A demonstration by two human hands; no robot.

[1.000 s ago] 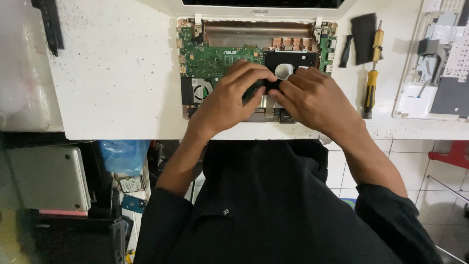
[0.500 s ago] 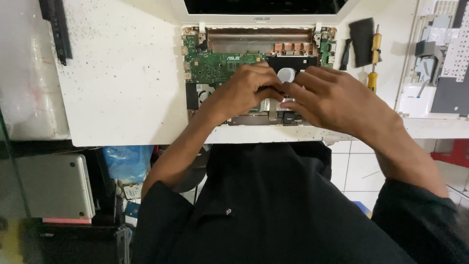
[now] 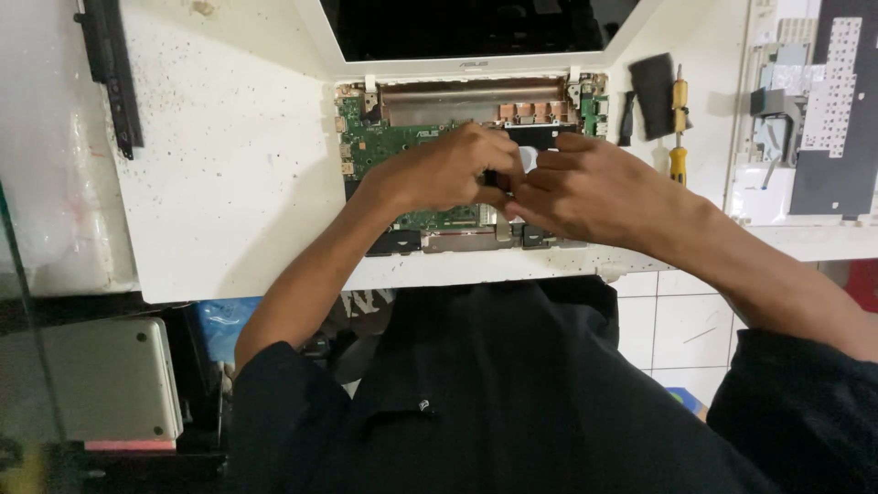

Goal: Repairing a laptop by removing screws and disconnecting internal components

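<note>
An opened white laptop lies on the white table [image 3: 229, 183], with its green circuit board [image 3: 375, 146] bare and its screen [image 3: 457, 27] folded back. Both my hands meet over the middle of the board. My left hand [image 3: 444, 169] has its fingers curled down on a small black part [image 3: 541, 137] with a white round patch. My right hand [image 3: 585, 187] pinches the same part from the right, its fingertips touching those of the left. Most of the part is hidden under my fingers.
A yellow-handled screwdriver [image 3: 679, 128] and a black pad [image 3: 651, 82] lie right of the laptop. A removed keyboard panel [image 3: 828, 110] rests at far right. A long black strip [image 3: 114, 73] lies at the table's left. A white box [image 3: 110, 380] sits below the table.
My view has shifted closer and slightly back, bringing the laptop screen into sight. Both hands stay on the black part and have crept a little further up the board.
</note>
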